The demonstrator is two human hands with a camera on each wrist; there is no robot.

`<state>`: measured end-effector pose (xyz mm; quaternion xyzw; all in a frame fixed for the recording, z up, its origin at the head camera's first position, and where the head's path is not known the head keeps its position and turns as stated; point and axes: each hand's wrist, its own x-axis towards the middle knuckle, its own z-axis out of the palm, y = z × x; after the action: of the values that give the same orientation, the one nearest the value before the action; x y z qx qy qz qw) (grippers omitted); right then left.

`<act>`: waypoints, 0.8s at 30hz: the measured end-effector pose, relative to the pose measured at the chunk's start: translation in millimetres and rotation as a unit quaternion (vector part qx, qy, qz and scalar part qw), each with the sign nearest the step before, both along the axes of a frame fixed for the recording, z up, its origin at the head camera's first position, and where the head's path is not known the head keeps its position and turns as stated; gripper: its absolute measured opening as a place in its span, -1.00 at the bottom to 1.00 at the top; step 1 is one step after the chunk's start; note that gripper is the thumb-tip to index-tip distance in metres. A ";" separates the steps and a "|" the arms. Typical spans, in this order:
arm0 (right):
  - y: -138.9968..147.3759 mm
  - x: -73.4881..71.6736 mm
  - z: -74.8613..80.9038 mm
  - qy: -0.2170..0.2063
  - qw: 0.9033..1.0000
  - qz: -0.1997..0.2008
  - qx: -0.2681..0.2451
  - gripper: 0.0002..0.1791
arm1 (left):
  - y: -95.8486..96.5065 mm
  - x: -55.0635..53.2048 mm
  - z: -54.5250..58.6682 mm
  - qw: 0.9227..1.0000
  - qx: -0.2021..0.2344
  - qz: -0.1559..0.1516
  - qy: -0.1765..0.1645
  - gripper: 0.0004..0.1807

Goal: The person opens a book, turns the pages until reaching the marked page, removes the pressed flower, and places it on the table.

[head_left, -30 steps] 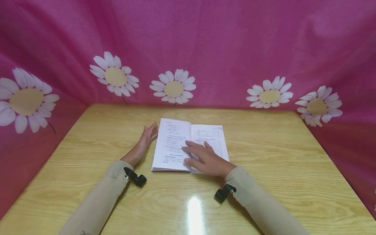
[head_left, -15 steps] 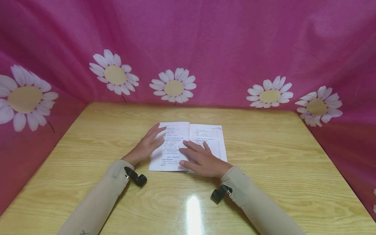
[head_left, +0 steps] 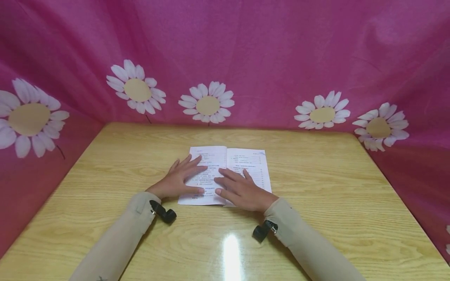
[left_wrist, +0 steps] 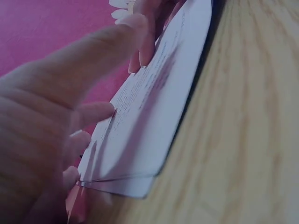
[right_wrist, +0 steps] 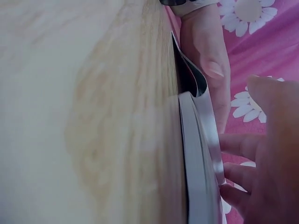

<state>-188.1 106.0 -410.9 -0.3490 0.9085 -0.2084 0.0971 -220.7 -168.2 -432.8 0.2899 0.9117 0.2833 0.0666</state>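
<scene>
Spreading the left hand, with grip wide, over the left page of an open book lying mid-surface; resting the right hand, with grip likewise spread, across the middle fold, facing a pink curtain.

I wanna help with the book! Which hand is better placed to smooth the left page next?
Probably the left hand: it spreads over the left page. The right hand lies mostly over the right page, reaching only partly past the fold.
</scene>
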 end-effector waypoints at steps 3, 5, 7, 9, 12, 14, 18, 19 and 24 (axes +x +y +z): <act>1.3 -1.0 -0.3 0.003 1.000 0.002 0.003 -0.26 | 1.5 1.0 0.7 1.000 -0.024 -0.007 0.004 -0.04; 2.0 -1.3 -0.2 0.004 1.000 0.003 0.004 -0.27 | 2.0 1.4 1.2 0.999 -0.035 -0.009 0.005 -0.02; 2.4 -1.6 0.4 0.004 1.000 0.006 0.001 -0.27 | 2.6 1.6 1.5 0.999 -0.046 -0.009 0.008 -0.02; 3.4 -2.6 1.1 0.002 1.000 0.010 -0.005 -0.27 | 3.3 1.6 1.8 0.998 -0.055 -0.010 0.012 -0.01; 9.1 -6.6 4.7 -0.010 1.000 0.003 -0.025 -0.26 | 4.4 1.0 1.6 0.998 -0.061 -0.011 0.018 0.00; 17.1 -12.2 8.2 -0.026 0.998 -0.022 -0.049 -0.24 | 4.9 0.6 1.6 0.998 -0.061 -0.012 0.020 0.00; 43.2 -29.9 12.3 -0.046 0.991 -0.085 -0.090 -0.09 | 4.8 0.7 1.3 0.998 -0.066 -0.010 0.018 0.01; 50.7 -34.0 12.9 -0.052 0.989 -0.101 -0.090 -0.04 | 4.9 1.1 1.4 0.998 -0.066 -0.008 0.015 0.01; 81.2 -44.9 12.5 -0.060 0.984 -0.153 -0.062 0.15 | 5.5 2.8 1.5 0.998 -0.067 -0.005 0.012 0.01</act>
<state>-233.0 187.2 -398.5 -0.1980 0.9290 -0.2971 0.0970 -217.9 -162.7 -431.3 0.2927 0.9279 0.2179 0.0766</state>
